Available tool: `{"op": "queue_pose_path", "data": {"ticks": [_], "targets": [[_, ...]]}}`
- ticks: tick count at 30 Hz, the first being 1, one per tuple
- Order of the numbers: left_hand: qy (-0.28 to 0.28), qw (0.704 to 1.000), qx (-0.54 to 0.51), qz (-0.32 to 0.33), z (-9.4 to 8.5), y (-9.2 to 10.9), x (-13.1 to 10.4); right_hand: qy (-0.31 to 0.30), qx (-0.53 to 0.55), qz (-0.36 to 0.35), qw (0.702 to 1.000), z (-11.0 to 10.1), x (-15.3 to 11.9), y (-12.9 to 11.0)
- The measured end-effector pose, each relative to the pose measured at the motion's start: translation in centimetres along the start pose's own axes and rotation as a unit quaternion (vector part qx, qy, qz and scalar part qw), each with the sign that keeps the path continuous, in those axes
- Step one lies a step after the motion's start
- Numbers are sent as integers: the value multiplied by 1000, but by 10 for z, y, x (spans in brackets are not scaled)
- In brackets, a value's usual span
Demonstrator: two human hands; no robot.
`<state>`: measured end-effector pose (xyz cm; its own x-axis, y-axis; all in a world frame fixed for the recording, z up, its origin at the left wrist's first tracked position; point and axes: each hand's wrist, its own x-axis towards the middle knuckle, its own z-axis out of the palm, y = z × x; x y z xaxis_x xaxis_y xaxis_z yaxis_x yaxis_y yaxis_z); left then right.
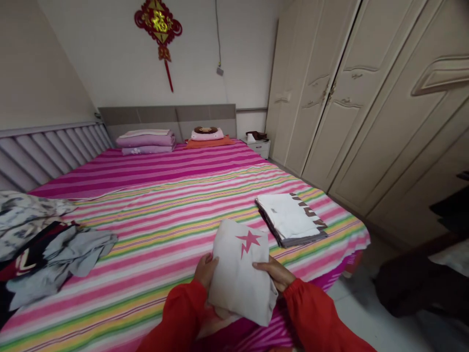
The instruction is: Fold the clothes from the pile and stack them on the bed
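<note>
A folded light-grey garment with a pink star print is held up at the near edge of the bed. My left hand grips its left edge, the thumb on the front and the other fingers partly hidden behind. On the opposite edge, my right hand pinches the cloth with the thumb across its front. Just beyond and to the right lies a stack of folded clothes, white with dark lettering on top and dark grey beneath.
Crumpled clothes are heaped on the left of the striped bed sheet. Folded quilts and a pillow lie near the headboard. A wardrobe lines the right, and dark items stand beside the bed.
</note>
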<state>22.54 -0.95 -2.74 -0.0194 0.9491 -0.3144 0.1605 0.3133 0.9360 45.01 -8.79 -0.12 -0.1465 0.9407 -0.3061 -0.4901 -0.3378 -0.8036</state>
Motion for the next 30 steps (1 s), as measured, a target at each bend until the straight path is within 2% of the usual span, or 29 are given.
{"op": "queue_pose_path", "data": {"ticks": [3,5,7,11,13,15,18,22,25,30], "targets": [[-136,982,-117,-59,-7,-2,-14,44,-33,-7,998,0,-4,-2],[-235,947,-195,-101,-9,4,-32,56,-59,8,997,-3,-12,-12],[-307,916,-227,-122,-8,11,-51,50,-83,26,995,-8,-25,-27],[-408,874,-256,-66,7,19,-84,14,-114,48,992,-21,-60,-63],[-450,854,-260,-24,17,19,-94,9,-117,49,992,-30,-79,-77],[-485,844,-228,-10,25,21,-99,17,-118,50,992,-40,-97,-88],[-478,862,-167,-23,40,30,-98,40,-128,60,989,-57,-113,-100],[-433,883,-180,-20,73,58,-79,104,-142,53,983,-78,-110,-121],[-402,894,-198,24,103,95,-65,155,-150,22,976,-91,-96,-152],[-352,891,-229,174,145,171,-57,209,-165,-101,958,-108,-69,-225]]}}
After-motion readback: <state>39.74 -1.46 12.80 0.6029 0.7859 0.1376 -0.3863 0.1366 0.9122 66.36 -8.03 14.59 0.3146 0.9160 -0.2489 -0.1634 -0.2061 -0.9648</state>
